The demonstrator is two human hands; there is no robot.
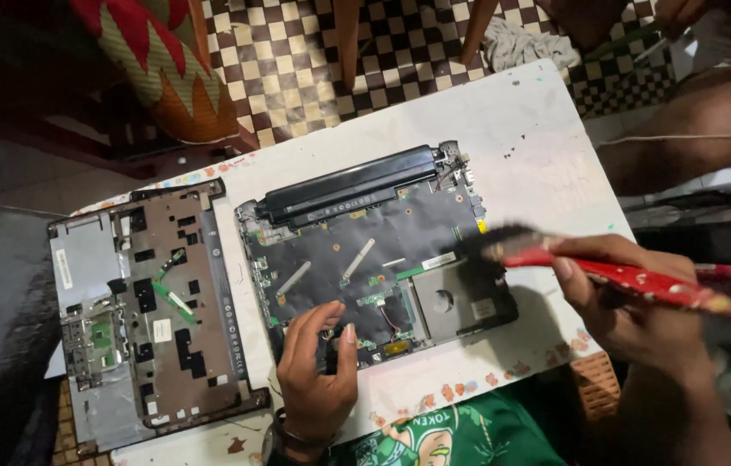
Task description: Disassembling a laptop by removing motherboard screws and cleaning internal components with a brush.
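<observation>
An opened laptop base (365,250) with its circuit board exposed lies on a white table (520,112). The left hand (313,371) rests on the base's near edge, fingers together and curled against it. The right hand (633,302) has its fingers clamped around a red-handled brush (607,272), bristles touching the base's right side. The removed cover panel (154,311) lies just left.

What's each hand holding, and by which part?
Right hand grips a red-handled brush by its handle. Left hand holds nothing; its fingers rest on the opened laptop base.
</observation>
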